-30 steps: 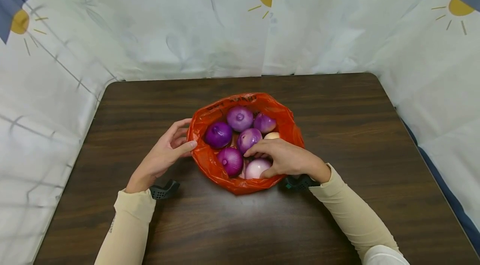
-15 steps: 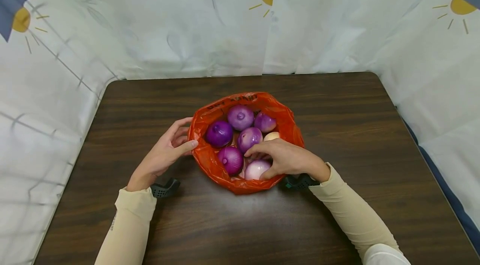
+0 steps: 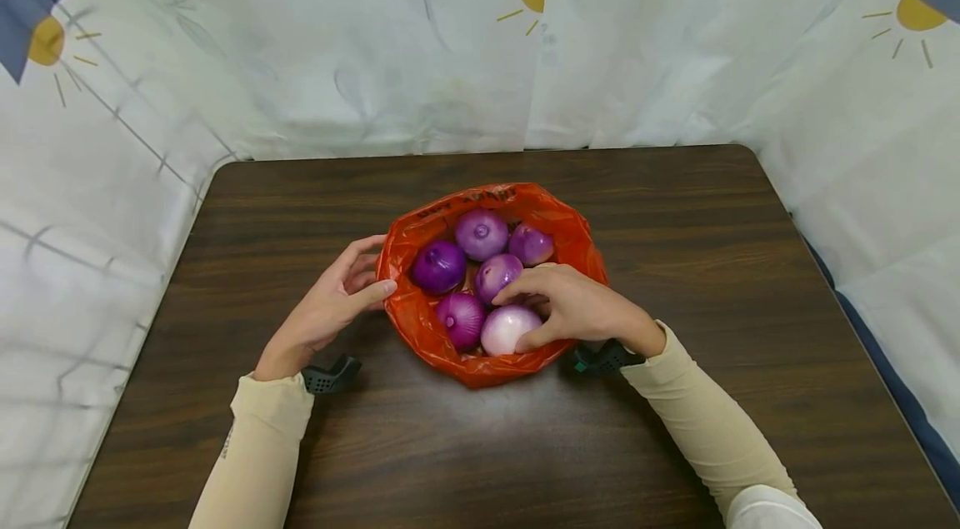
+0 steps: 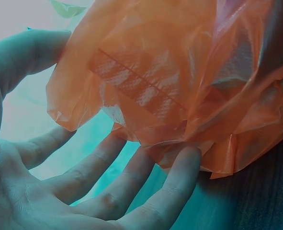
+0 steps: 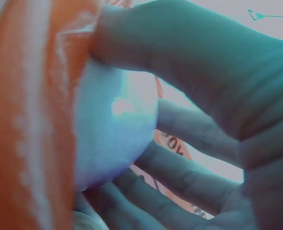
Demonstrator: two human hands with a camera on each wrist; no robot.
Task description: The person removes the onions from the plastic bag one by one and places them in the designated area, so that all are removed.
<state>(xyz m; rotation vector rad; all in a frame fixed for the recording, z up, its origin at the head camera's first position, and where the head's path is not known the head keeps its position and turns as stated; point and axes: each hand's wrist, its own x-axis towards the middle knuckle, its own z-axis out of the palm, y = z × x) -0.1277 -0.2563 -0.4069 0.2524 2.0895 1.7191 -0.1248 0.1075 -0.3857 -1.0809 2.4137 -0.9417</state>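
A red plastic bag [image 3: 408, 333] stands on the table with its mouth spread wide, and several purple onions [image 3: 438, 266] lie in it. At its left side, my left hand [image 3: 322, 308] holds the rim, thumb on the edge and the other fingers spread against the outside. In the left wrist view these fingertips [image 4: 186, 158] touch the crinkled plastic. My right hand [image 3: 573, 304] reaches in over the near right side and grips a pale, shiny onion [image 3: 506, 331]. The right wrist view has the thumb and fingers around this onion [image 5: 115, 120], partly behind the bag wall.
The dark wood table [image 3: 480, 454] extends around the bag on all sides. White patterned cloth [image 3: 375, 54] hangs behind the far edge and along both sides. A dark wrist device [image 3: 330, 376] sits at the left wrist, another [image 3: 606, 359] at the right.
The pale onion has shifted slightly up and left in my right hand and shows more fully. A yellowish onion at the right is now mostly covered by that hand. The left hand stays put.
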